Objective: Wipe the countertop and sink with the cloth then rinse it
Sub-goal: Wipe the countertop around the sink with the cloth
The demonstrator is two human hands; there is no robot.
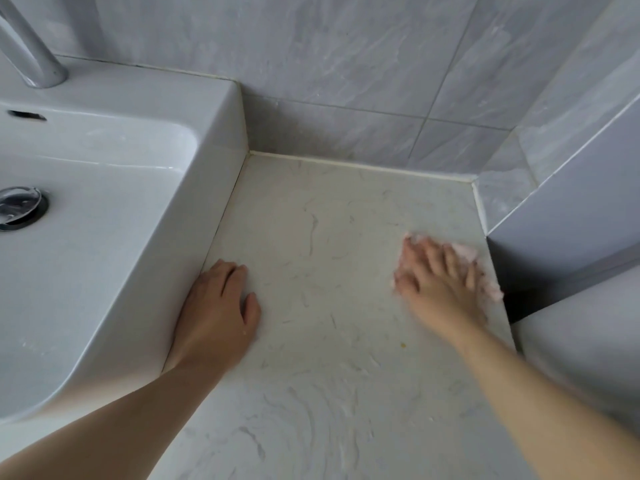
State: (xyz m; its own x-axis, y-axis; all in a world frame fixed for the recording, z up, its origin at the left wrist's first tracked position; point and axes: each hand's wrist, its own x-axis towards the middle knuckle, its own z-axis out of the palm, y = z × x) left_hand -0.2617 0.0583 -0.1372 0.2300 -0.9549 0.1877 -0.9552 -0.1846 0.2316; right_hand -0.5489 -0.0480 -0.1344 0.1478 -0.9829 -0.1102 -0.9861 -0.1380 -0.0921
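Pale countertop [329,271], cloth [465,252] under right hand [440,285], left hand [218,306] apart

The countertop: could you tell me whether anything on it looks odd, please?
Only a small yellowish speck on the countertop, just left of the right hand at its wrist; it stands out on the pale stone. Nothing looks spilled or damaged.

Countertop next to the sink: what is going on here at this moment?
A person is wiping the countertop. The right hand presses a pink cloth flat on it near the right edge, fingers spread, blurred as if in motion. The left hand rests empty on the countertop, against the side of the sink. A small yellowish speck lies on the surface, nearer the person.
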